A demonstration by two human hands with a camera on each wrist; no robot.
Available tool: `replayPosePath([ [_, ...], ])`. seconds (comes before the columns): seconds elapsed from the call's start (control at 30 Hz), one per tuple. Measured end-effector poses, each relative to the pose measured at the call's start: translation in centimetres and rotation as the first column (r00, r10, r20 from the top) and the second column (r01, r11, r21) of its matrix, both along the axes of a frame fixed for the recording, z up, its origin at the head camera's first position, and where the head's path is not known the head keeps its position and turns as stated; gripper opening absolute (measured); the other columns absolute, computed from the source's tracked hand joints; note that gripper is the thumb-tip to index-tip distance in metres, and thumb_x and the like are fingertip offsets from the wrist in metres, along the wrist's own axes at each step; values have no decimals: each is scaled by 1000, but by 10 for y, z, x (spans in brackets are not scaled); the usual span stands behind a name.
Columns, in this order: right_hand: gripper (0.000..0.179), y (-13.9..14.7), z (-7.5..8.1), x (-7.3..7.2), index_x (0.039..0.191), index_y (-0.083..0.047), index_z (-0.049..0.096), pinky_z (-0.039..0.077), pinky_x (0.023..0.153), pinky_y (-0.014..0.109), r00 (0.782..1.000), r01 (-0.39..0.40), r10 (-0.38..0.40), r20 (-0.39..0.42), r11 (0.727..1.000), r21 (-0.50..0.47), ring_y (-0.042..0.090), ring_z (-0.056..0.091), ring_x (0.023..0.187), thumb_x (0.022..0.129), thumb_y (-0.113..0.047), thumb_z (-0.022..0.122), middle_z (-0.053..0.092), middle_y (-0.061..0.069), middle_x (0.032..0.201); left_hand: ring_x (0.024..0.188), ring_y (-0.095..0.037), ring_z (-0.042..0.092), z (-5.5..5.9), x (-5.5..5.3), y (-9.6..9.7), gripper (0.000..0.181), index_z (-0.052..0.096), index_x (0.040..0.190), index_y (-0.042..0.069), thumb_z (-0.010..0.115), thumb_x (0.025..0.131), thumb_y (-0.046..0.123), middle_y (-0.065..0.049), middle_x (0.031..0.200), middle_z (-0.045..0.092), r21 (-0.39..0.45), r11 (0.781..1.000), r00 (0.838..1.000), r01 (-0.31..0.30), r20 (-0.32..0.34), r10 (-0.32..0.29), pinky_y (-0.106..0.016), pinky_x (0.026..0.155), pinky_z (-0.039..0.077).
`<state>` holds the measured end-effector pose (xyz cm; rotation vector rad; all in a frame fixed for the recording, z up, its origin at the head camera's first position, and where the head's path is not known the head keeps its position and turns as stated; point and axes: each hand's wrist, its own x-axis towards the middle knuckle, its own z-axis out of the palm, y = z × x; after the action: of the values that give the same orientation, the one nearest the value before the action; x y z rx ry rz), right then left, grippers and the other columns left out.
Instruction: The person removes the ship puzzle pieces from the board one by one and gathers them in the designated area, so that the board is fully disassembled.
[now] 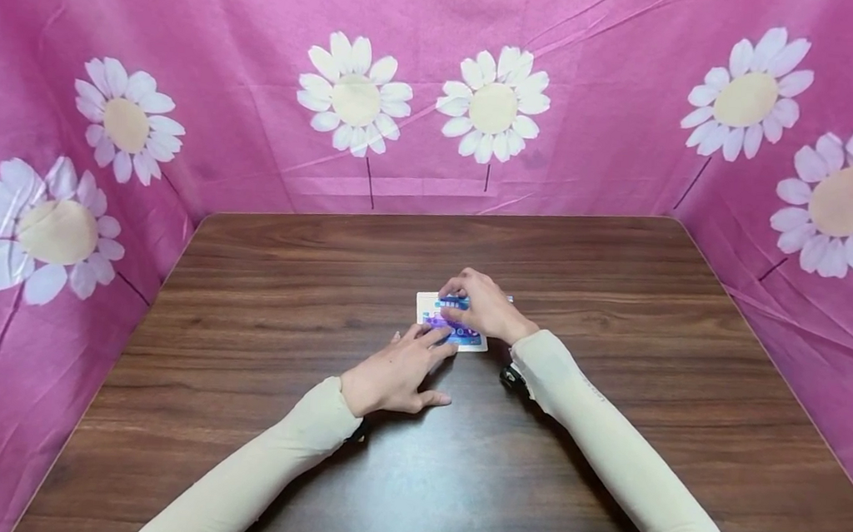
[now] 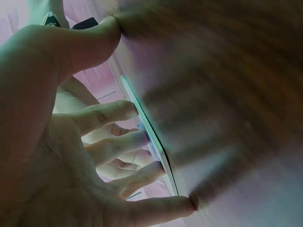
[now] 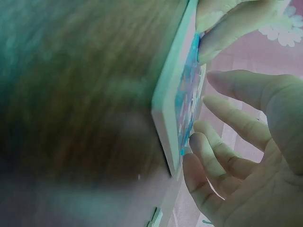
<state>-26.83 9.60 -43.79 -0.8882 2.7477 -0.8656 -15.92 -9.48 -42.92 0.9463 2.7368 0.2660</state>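
Cream sleeves [image 1: 268,462] cross the table [image 1: 282,288]; midway between its side edges lies a white-rimmed, blue-and-purple board [image 1: 468,336]. The left hand [image 1: 399,370], spread, touches it; the right hand [image 1: 485,304] arches over it, whether pinching I cannot tell.

From above, the head view looks forward and down; low wrist views share the board [image 1: 426,304] up close.

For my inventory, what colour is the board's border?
The border is white, clearest in the head view.
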Motion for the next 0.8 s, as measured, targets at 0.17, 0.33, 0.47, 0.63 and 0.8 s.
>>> replayPosePath([
  [0.17, 32, -1, 0, 2, 125, -11, 74, 45, 108, 56, 999, -5, 4, 37, 1000, 18, 35, 55, 122, 95, -24, 75, 60, 13, 125, 155, -43, 31, 0, 0, 0, 79, 44, 158, 16, 70, 95, 55, -12, 171, 31, -2, 1000, 1000, -1, 4, 1, -72, 112, 41],
  [0.33, 33, -3, 2, 3, 124, -11, 75, 45, 107, 54, 999, -9, 8, 39, 1000, 25, 34, 54, 121, 94, -24, 77, 59, 14, 125, 155, -44, 32, 1, 0, 0, 78, 44, 158, 16, 70, 95, 55, -12, 171, 32, 8, 1000, 1000, 1, -4, -1, -72, 111, 41],
  [0.47, 32, -4, 2, 4, 124, -10, 75, 45, 107, 53, 999, -15, 15, 28, 1000, 24, 34, 54, 120, 94, -24, 77, 60, 14, 125, 155, -43, 32, 0, 0, -1, 78, 44, 158, 16, 69, 96, 55, -12, 171, 32, 8, 1000, 1000, 2, -3, -2, -73, 111, 41],
  [0.63, 31, -4, 2, 6, 123, -11, 75, 45, 108, 53, 999, -6, 5, 38, 1000, 28, 34, 53, 121, 96, -25, 77, 59, 14, 125, 155, -42, 32, -1, 0, 0, 78, 44, 158, 16, 69, 96, 55, -12, 171, 32, 7, 1000, 1000, -2, 4, 2, -72, 111, 41],
  [0.8, 31, -4, 1, 7, 123, -9, 74, 44, 109, 54, 999, -8, 7, 33, 1000, 17, 35, 52, 122, 96, -23, 76, 59, 14, 125, 155, -42, 33, -1, 0, 1, 78, 45, 158, 16, 70, 95, 54, -12, 170, 33, 9, 1000, 1000, -2, -2, 2, -72, 111, 41],
])
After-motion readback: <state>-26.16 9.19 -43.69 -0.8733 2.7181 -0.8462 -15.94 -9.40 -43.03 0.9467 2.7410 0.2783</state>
